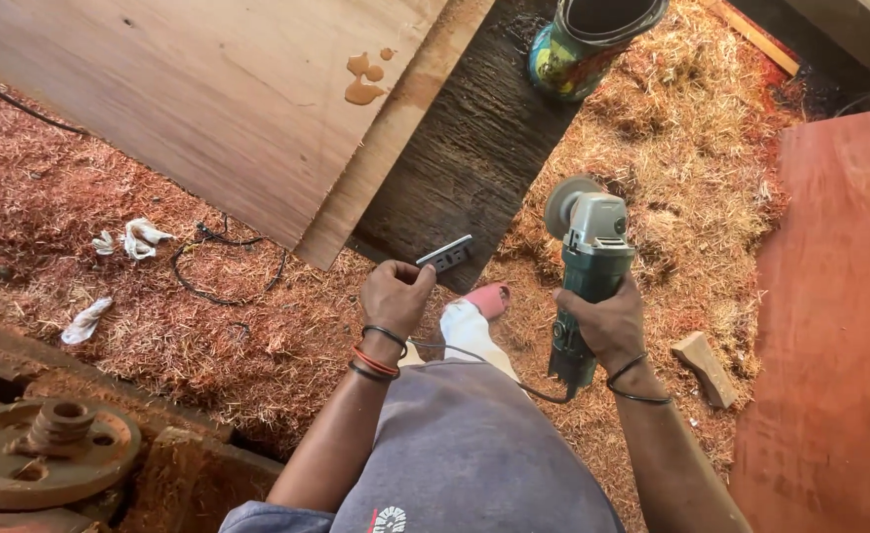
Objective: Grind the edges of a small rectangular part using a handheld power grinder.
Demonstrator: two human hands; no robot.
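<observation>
Hands are busy down low, over a floor thick with sawdust [79, 207]. The left hand [395, 296] is curled shut and pinches a small flat metal blade [446, 254] between thumb and fingers. The blade sticks out to the right of that hand and is tilted up a bit. Bands [378, 353] in black and red sit on the left wrist. The right hand [608, 321] is wrapped tight around the green body of a grinder [588, 271]. The grinder points up and away from the hand, with its grey head and round disc at the far end. A black cord [474, 357] runs from the bottom of the grinder and goes across toward the left wrist. The two hands are near each other but do not touch. Between them, lower down, a foot in a pink sandal [489, 298] shows. Just past the left hand lies a dark board [465, 148], and a big pale sheet of wood [208, 99] lies over its left side. Far above the right hand stands a painted tin [583, 44]. A red sheet [840, 316] lies to the right of the right hand, and a small wood block [707, 367] sits close beside that wrist. Left of the left arm, low down, is a rusty wheel [45, 449]. White rag bits [134, 239] and a thin black wire [223, 266] lie in the sawdust further left.
</observation>
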